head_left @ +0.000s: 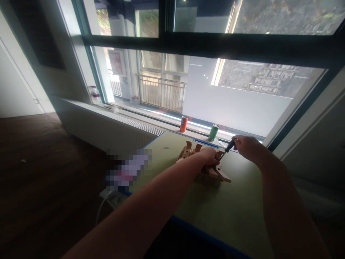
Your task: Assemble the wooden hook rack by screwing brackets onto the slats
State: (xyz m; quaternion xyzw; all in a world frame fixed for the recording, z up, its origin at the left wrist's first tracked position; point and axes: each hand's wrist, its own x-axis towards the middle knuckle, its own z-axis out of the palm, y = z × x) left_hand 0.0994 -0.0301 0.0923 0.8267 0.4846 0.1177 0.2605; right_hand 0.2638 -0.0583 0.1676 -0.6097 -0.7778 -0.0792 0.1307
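Observation:
My right hand (247, 147) is closed around the dark handle of a screwdriver (230, 145). The screwdriver's shaft slants down to the left, and its tip meets the right part of a wooden assembly (185, 154) close to my left fingers. That assembly is made of several light wooden pieces, some with dark round holes, and lies on the table. My left hand (210, 156) is closed on the assembly near the screwdriver tip; its fingertips are partly hidden. Whether a screw sits under the tip is too small to tell.
The green table (237, 212) has a blue edge and stands against the window sill. An orange can (183, 124) and a green can (213, 132) stand behind the assembly. A small thin object (166, 147) lies at the far left of the tabletop. A radiator (107, 126) runs under the window.

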